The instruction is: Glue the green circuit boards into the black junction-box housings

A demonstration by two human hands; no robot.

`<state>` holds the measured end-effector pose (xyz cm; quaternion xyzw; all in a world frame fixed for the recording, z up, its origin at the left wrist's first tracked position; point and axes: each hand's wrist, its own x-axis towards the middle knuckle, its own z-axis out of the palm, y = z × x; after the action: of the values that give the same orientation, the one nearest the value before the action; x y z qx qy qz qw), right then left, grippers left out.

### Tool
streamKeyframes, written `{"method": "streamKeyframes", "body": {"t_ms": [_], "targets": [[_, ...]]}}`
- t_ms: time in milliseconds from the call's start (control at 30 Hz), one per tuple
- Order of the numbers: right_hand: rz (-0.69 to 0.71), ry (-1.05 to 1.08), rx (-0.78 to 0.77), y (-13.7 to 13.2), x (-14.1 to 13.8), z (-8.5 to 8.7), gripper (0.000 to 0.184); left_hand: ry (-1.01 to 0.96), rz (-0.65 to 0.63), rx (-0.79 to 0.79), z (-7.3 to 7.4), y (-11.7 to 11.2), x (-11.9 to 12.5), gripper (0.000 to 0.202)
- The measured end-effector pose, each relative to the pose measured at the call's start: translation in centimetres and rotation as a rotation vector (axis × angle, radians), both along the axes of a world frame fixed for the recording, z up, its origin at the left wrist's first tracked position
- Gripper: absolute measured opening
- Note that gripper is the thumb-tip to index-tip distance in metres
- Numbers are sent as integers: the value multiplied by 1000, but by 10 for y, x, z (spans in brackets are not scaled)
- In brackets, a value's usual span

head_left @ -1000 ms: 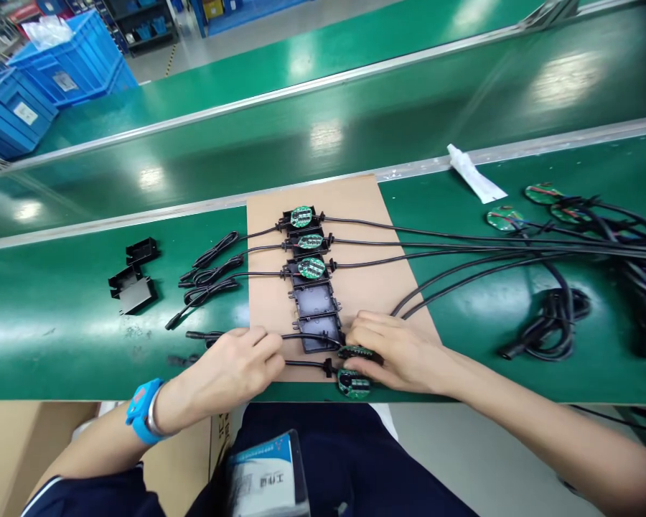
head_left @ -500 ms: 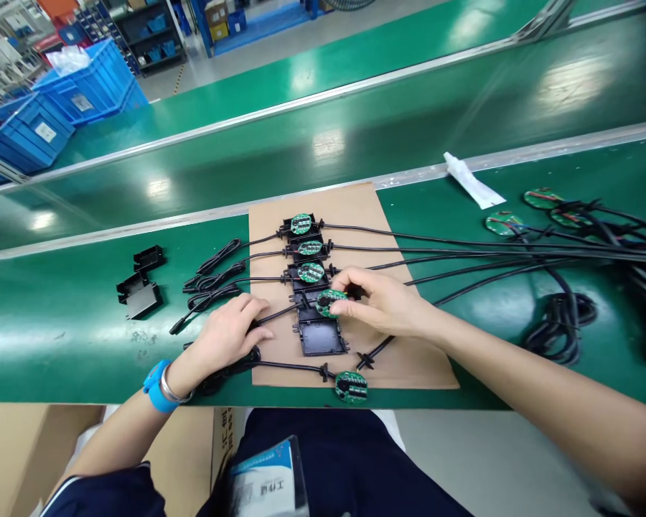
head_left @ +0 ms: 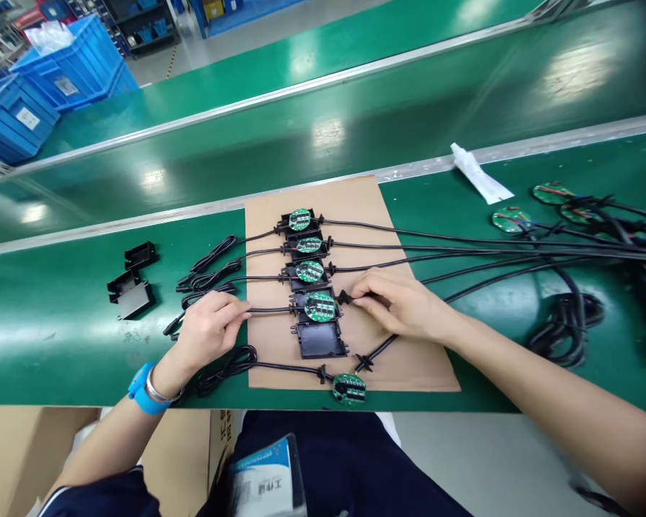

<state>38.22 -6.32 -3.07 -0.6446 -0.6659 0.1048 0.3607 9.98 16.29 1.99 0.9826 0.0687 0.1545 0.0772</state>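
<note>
My left hand (head_left: 211, 327) pinches the black cable (head_left: 269, 310) on the left of a green circuit board (head_left: 319, 307). That board lies over the fourth black plastic case in a column. My right hand (head_left: 395, 300) is closed on the cable on the board's other side, just behind its black grommet (head_left: 344, 296). Above it, more circuit boards (head_left: 309, 271) with cables rest on cases. Below, a bare black case (head_left: 321, 339) ends the column. Nearest me lies another circuit board (head_left: 349, 388) with its cables, partly off the cardboard (head_left: 280, 201).
Loose black cases (head_left: 134, 296) lie at left. Coiled cables (head_left: 215, 251) sit beside the cardboard. A white tube (head_left: 480, 174) and more wired boards (head_left: 511, 220) are at right. Blue bins (head_left: 75, 64) stand beyond the green bench (head_left: 59, 345).
My right hand has let go of the circuit board and shifted right onto its cable. The board now lies flatter over the case. My left hand has moved left and pinches the other cable.
</note>
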Motion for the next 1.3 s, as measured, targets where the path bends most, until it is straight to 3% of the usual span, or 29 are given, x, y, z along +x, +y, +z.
{"method": "streamKeyframes", "body": {"t_ms": [167, 300, 467, 600, 733, 900, 1000, 1133, 1300], "targets": [[10, -143, 58, 1, -4, -4, 11, 150, 36, 72, -5, -2, 4, 19], [-18, -291, 40, -6, -12, 6, 15, 146, 96, 100, 6, -17, 1, 20], [199, -166, -69, -35, -26, 23, 9, 244, -159, -101, 8, -46, -16, 24], [229, -62, -60, -47, -31, 25, 9, 148, -181, -126, 1, -50, -25, 15], [120, 26, 104, -41, -35, 22, 2, -12, -102, -91, 7, -39, -31, 20], [-36, -185, 142, -25, -45, 2, 5, 163, -22, 100, 7, -31, -33, 16], [-84, -274, 191, -22, -50, -5, 7, 166, 21, 185, 3, -33, -32, 17], [-95, -237, 251, -21, -55, -3, 3, 100, 89, 159, 9, -36, -34, 20], [-47, -224, 189, -20, -64, -2, 6, 120, 131, 163, 16, -35, -41, 19]]}}
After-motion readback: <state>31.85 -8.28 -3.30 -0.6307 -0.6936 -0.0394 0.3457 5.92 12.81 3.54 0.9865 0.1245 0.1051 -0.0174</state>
